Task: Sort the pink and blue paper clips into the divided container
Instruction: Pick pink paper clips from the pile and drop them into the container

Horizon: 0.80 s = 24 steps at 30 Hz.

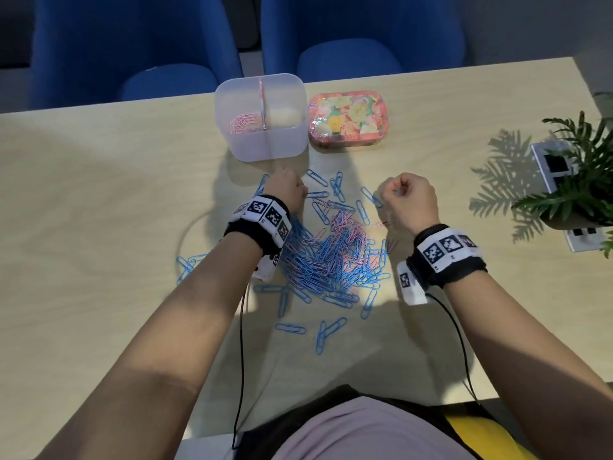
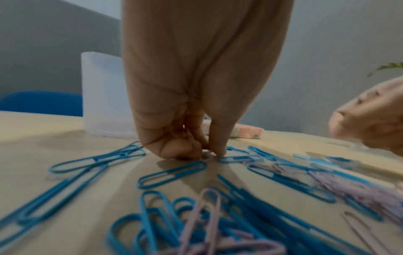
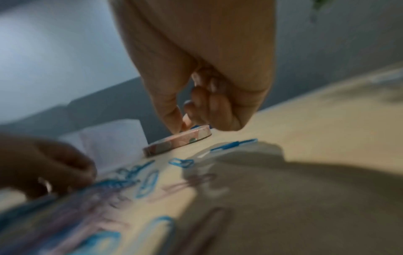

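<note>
A heap of blue and pink paper clips (image 1: 331,257) lies mid-table, with blue strays around it. Behind it stands the translucent divided container (image 1: 262,147), also seen in the left wrist view (image 2: 102,103); pink clips (image 1: 243,122) lie in its left compartment and the right one looks bare. My left hand (image 1: 285,189) is down at the heap's far edge, fingertips pinched together on the tabletop (image 2: 207,153), with a pink clip (image 2: 193,138) tucked in the curled fingers. My right hand (image 1: 403,190) hovers above the table, fingers curled, thumb against forefinger (image 3: 185,124); nothing plainly shows between them.
A flowered pink tin (image 1: 348,117) sits right of the container. A potted plant (image 1: 583,180) and wall-type sockets (image 1: 554,164) occupy the table's right edge. Blue chairs (image 1: 132,44) stand beyond the far edge. Wrist cables (image 1: 242,327) trail toward my body.
</note>
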Motion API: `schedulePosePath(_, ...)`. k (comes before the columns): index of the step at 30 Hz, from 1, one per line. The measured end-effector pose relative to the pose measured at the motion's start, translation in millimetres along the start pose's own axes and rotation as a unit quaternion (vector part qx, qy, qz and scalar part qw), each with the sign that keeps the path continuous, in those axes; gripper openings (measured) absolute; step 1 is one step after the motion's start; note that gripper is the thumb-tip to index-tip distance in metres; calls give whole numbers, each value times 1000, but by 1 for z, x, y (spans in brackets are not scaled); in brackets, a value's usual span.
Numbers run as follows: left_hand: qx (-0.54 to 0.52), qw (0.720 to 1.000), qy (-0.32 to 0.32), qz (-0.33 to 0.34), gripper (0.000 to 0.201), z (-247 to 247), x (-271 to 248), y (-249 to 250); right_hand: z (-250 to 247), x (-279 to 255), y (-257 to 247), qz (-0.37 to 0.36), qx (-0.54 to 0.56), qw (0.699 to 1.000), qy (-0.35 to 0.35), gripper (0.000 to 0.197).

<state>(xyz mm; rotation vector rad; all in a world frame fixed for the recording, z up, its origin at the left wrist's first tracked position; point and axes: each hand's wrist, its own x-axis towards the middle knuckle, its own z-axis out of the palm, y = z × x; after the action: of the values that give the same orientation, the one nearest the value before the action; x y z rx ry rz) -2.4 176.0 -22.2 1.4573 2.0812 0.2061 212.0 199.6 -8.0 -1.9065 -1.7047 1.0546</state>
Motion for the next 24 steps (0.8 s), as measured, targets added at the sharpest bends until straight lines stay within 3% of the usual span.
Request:
schedulePosePath(3,-137,990,16,-30,11,-6,-3,-8,-9,-1,5,-39,-147,988,13,9)
schedulePosePath(5,-252,966,21,-59,9,-11,-4,-17,-12,-4,11,-70,-187,979,-52,14)
schedulePosePath(8,-328,939,-18,-99,16,-14,-2,-22,-11,-9,25,-108,-235,957,-134,6)
schedulePosePath(11,-411,898,-48,-147,28,-14,-5,-15,-5,-12,34,-145,-241,949,-144,15)
schedulePosePath(13,-427,891,-73,-138,30,-10,-9,-8,-2,-16,33,-175,-252,941,-142,12)
schedulePosePath(16,-354,927,-106,-61,32,2,-15,0,1,-24,30,-197,-301,923,-137,8)
schedulePosePath(20,-164,983,-51,64,23,16,-18,6,6,-35,33,-196,-318,914,-157,10)
schedulePosePath(22,-33,992,-26,118,31,21,-20,6,8,-38,35,-188,-308,919,-161,12)
schedulePosePath(24,94,983,5,158,31,20,-20,7,10,-39,34,-187,-300,922,-157,11)
